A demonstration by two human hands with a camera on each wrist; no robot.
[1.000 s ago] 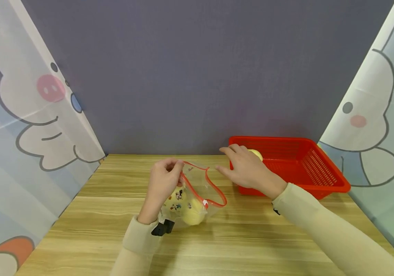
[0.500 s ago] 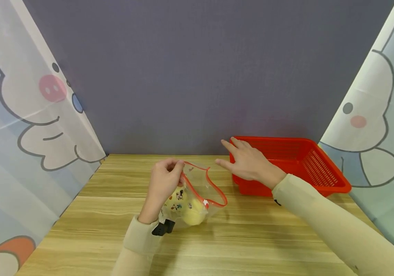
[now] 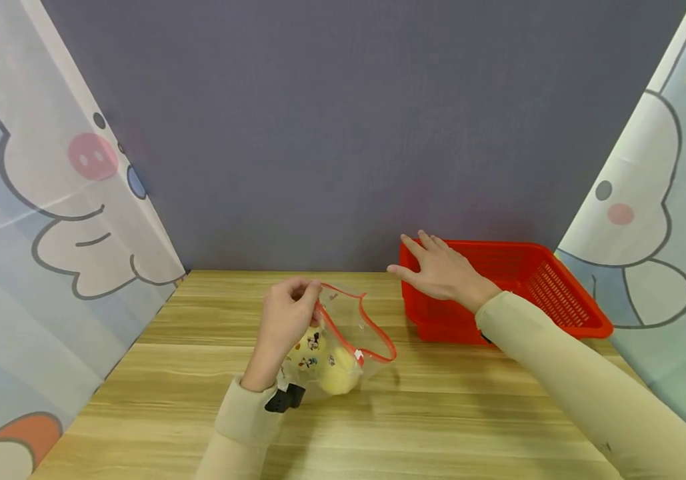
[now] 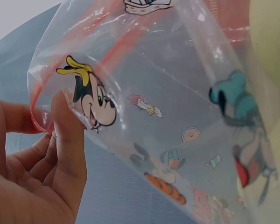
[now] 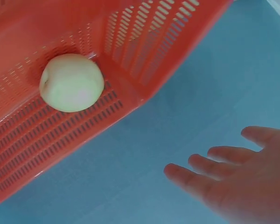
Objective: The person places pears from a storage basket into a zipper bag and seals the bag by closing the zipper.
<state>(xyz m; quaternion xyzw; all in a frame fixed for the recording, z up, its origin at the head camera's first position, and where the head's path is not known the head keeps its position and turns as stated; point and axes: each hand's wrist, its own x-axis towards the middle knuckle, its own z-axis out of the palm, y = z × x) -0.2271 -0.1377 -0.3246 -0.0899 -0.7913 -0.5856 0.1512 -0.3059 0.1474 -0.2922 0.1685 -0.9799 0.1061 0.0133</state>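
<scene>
My left hand pinches the red-edged rim of a clear zip bag with cartoon prints. The bag's mouth gapes toward the right, and pale yellow round fruits lie inside it. In the left wrist view, thumb and finger hold the bag's edge, with printed plastic filling most of the view. My right hand hovers over the left end of a red plastic basket, its fingers spread and holding nothing. One pale yellow-green, apple-like fruit sits in the basket in the right wrist view; the hand hides it from the head view.
The wooden table carries the bag at its middle and the basket at the back right. A dark grey panel rises behind the table. Curtains with cartoon animals hang at both sides.
My right hand has lifted slightly and shifted right over the basket, its fingers spreading wider. The fruit glimpsed beside it one second ago is now hidden. My left hand and the bag stay nearly still.
</scene>
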